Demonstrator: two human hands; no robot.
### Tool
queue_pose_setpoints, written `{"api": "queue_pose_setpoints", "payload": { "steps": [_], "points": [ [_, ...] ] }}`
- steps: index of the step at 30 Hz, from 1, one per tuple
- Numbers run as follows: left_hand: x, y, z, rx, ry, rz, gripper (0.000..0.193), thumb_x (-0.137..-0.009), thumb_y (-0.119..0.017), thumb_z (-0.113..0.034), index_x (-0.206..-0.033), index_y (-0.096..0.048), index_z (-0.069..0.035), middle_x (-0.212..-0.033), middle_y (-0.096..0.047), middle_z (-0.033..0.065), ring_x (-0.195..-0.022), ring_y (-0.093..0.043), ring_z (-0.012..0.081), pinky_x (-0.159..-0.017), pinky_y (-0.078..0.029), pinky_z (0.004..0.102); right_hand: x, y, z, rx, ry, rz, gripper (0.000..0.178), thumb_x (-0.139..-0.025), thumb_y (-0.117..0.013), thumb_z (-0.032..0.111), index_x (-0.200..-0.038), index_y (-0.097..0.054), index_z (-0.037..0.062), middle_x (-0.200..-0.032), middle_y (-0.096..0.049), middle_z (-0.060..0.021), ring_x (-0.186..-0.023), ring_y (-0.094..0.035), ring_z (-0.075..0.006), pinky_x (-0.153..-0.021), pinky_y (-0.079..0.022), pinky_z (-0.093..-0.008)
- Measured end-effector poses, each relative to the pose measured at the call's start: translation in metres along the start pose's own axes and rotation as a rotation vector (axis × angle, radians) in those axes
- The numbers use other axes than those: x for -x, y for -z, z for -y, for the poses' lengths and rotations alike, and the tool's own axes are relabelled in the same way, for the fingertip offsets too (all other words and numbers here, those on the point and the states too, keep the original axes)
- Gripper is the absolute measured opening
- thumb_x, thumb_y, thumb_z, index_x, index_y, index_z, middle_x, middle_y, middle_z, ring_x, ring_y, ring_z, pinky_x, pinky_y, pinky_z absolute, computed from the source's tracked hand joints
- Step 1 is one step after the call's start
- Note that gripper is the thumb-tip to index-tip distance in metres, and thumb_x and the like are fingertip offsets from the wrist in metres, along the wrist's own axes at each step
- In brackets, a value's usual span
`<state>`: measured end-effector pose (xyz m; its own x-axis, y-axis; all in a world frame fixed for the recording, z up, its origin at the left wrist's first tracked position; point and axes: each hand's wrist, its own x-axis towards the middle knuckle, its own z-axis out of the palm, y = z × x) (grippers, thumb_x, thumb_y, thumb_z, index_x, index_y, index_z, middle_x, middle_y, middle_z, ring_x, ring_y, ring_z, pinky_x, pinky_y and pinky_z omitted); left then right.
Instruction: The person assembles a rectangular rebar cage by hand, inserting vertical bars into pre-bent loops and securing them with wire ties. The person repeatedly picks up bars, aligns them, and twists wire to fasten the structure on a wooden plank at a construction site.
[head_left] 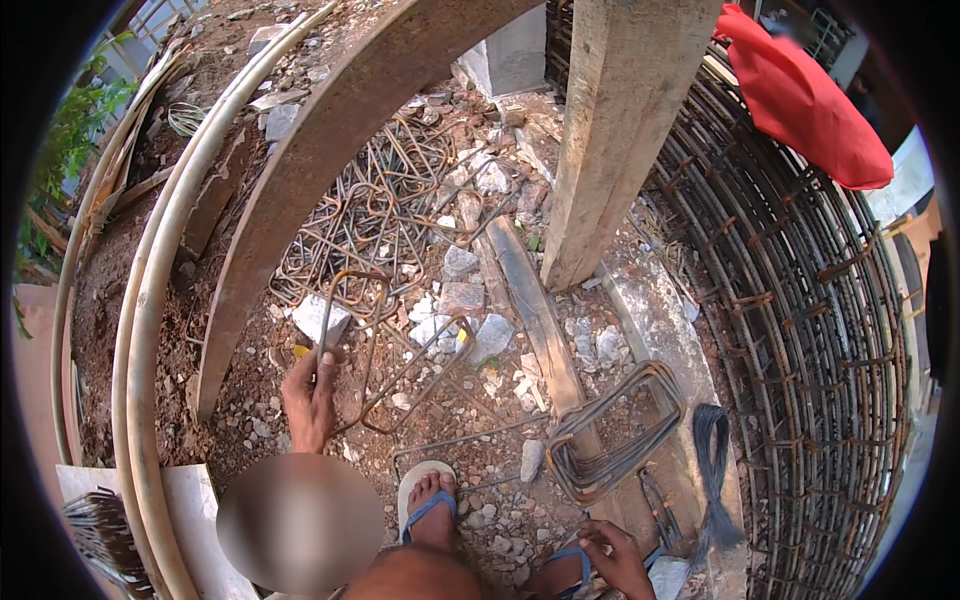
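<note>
My left hand [309, 400] is closed around one side of a bent steel stirrup [371, 345], raised over the rubble at left of centre. Other rusty stirrup loops stand or lie right beside it, and their overlapping bars are hard to separate. Low on the right, my right hand [617, 557] is curled with thumb and fingers together; whatever is in it, if anything, is too small to tell. Just beyond that hand lies a neat stack of rectangular stirrups [616, 432]. Nearby are a dark two-handled tool [660, 508] and a bundle of thin tie wire [709, 475].
Tangled stirrups [385, 190] are heaped farther off. A wooden post [630, 130] rises at centre right, with a plank [535, 310] by its foot. Long rebar cages [800, 330] line the right, below a red cloth [805, 100]. A curved beam [290, 190] and pipes [150, 300] flank the left.
</note>
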<state>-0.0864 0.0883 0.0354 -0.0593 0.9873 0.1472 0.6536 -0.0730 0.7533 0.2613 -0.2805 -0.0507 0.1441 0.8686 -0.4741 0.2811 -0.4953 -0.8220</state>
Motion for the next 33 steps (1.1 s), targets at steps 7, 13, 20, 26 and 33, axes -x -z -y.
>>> {"api": "queue_pose_setpoints", "payload": {
  "steps": [7, 13, 20, 26, 33],
  "points": [
    [0.016, 0.018, -0.023, 0.29, -0.152, 0.101, 0.05, -0.111, -0.044, -0.044, -0.093, -0.066, -0.003, -0.061, -0.039, -0.0077, -0.052, -0.031, 0.0027, -0.048, -0.021, 0.0246, -0.003, 0.016, 0.071, 0.044, -0.001, -0.006, 0.029, -0.096, -0.07, 0.014, -0.122, -0.066, 0.0019, -0.111, -0.07, -0.0124, -0.096, -0.071, -0.025, -0.082, -0.055, -0.035],
    [0.038, 0.005, -0.054, 0.681, -0.12, 0.467, 0.06, -0.111, -0.038, -0.047, -0.076, -0.056, -0.003, -0.055, -0.046, 0.0007, -0.043, -0.035, 0.0082, -0.044, -0.028, 0.0273, -0.009, 0.039, 0.112, 0.109, 0.069, -0.074, 0.026, -0.095, -0.069, 0.015, -0.118, -0.068, 0.0033, -0.108, -0.069, -0.0132, -0.092, -0.07, -0.027, -0.082, -0.054, -0.0354],
    [0.061, -0.029, -0.083, 0.718, -0.068, 1.002, 0.074, -0.103, -0.049, -0.058, -0.069, -0.07, 0.003, -0.056, -0.064, 0.0105, -0.042, -0.055, 0.0146, -0.042, -0.04, 0.0272, -0.023, 0.063, 0.135, -0.341, 0.141, -0.279, 0.04, -0.105, -0.059, 0.028, -0.122, -0.064, -0.007, -0.107, -0.069, -0.0153, -0.097, -0.07, -0.0234, -0.088, -0.055, -0.0358],
    [0.05, -0.041, -0.084, 0.753, -0.197, 1.192, 0.06, -0.106, -0.052, -0.046, -0.089, -0.074, 0.006, -0.063, -0.069, 0.012, -0.049, -0.064, 0.0179, -0.047, -0.048, 0.0303, -0.042, 0.065, 0.152, -0.561, 0.23, -0.137, 0.059, -0.106, -0.055, 0.043, -0.136, -0.054, -0.0084, -0.119, -0.065, -0.0181, -0.103, -0.068, -0.0282, -0.089, -0.056, -0.0393],
    [0.023, -0.051, -0.104, 0.837, -0.673, 1.313, 0.043, -0.102, -0.063, -0.035, -0.1, -0.074, 0.006, -0.078, -0.074, 0.0178, -0.057, -0.07, 0.0301, -0.051, -0.053, 0.0375, -0.047, 0.086, 0.173, -0.523, 0.644, 0.075, 0.049, -0.105, -0.057, 0.041, -0.13, -0.064, -0.001, -0.132, -0.06, -0.018, -0.113, -0.066, -0.0311, -0.094, -0.055, -0.0417]
  ]
}}
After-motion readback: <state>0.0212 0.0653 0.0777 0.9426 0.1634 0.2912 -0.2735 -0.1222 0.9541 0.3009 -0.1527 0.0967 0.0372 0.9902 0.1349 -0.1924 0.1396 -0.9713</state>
